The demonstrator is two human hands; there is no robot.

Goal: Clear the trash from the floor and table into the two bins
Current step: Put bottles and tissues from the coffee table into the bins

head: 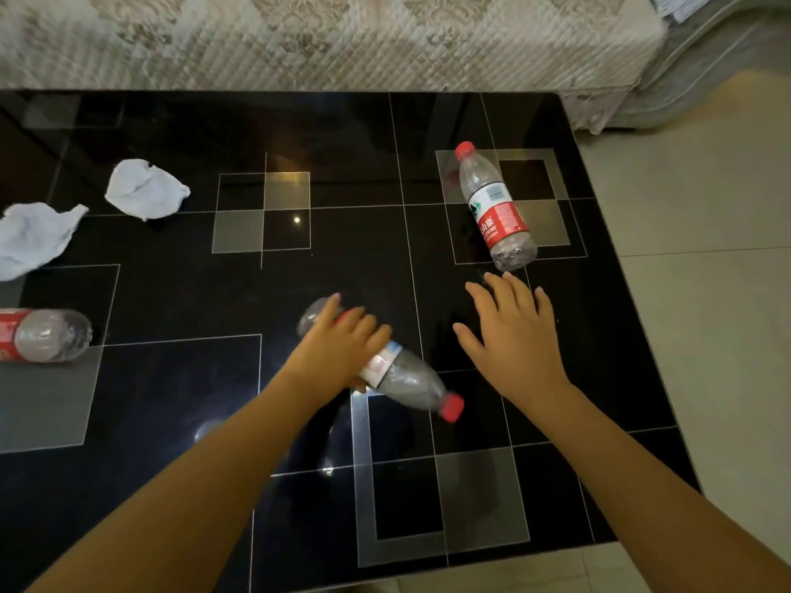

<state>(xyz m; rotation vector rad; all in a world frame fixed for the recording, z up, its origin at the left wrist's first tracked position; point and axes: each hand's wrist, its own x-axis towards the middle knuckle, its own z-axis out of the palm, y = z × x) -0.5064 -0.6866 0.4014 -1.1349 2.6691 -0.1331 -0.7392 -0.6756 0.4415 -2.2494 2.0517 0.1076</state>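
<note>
On the black glass table (351, 267), my left hand (338, 348) grips an empty plastic bottle (411, 380) around its middle; its red cap points toward me and to the right. My right hand (513, 336) hovers open, fingers spread, just short of a second empty bottle (496, 207) with a red label that lies on the table's right side, cap pointing away. A third bottle (47, 336) lies at the left edge, partly cut off. Two crumpled white tissues (145, 188) (32, 237) sit at the far left. No bin is in view.
A sofa with a quilted patterned cover (342, 36) runs along the table's far edge. Pale tiled floor (706, 271) lies to the right of the table and along its near edge.
</note>
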